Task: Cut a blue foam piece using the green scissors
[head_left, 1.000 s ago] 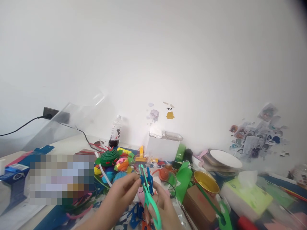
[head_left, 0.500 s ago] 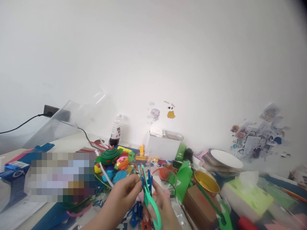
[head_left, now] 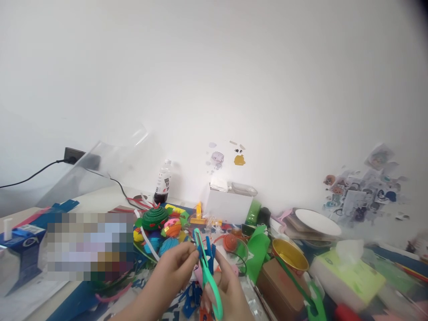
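My right hand point(head_left: 225, 292) grips green-handled scissors point(head_left: 207, 274) at the bottom middle of the view, blades pointing up and away. The blades sit against a small piece of blue paper point(head_left: 209, 253). My left hand point(head_left: 172, 269) pinches that blue paper from the left, fingertips pressed together at its edge. More blue paper cut-outs point(head_left: 190, 298) lie under my hands on the table.
Coloured paper craft balls point(head_left: 160, 225) lie behind my hands. A drink bottle point(head_left: 162, 183) and a white box point(head_left: 227, 205) stand by the wall. A gold bowl point(head_left: 290, 254), brown box point(head_left: 277, 281), tissue pack point(head_left: 351, 274), white plate point(head_left: 317, 220) and second green scissors point(head_left: 309, 298) crowd the right. A blue carton point(head_left: 23, 252) stands at left.
The scissor blades have come together on the blue paper. Both hands stay almost in place; the view has shifted slightly.
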`<state>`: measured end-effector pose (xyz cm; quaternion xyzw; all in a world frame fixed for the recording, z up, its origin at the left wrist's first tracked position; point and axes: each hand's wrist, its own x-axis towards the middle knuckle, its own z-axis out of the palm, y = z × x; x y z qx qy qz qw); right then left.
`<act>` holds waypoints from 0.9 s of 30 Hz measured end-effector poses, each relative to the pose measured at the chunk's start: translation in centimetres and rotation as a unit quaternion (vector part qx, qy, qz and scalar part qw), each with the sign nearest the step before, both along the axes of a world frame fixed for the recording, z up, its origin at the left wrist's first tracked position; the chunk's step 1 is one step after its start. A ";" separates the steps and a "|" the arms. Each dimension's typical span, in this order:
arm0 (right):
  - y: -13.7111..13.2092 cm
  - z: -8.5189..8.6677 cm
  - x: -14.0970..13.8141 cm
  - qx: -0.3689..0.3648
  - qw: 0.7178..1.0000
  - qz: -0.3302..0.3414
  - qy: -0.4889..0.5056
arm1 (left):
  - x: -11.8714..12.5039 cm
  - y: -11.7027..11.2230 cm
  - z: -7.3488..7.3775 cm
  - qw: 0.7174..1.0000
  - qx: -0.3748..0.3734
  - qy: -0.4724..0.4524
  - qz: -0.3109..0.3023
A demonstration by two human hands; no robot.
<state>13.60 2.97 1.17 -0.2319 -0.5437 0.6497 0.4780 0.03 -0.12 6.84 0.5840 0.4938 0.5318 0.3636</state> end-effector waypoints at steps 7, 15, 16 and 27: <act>0.2 -0.6 0.0 0.002 0.999 -0.045 -0.024 | 0.8 -0.2 -1.5 0.999 0.026 -0.002 0.035; 0.7 -1.0 -0.3 0.012 0.993 -0.080 -0.083 | 0.9 -0.2 -1.7 0.997 0.032 0.027 0.070; 0.6 -0.6 -0.2 0.006 0.994 -0.077 -0.080 | 0.8 -0.2 -1.6 0.997 0.033 0.026 0.070; -0.4 2.1 0.3 -0.006 0.997 -0.010 -0.079 | -0.1 0.1 -1.0 0.994 0.045 0.086 0.058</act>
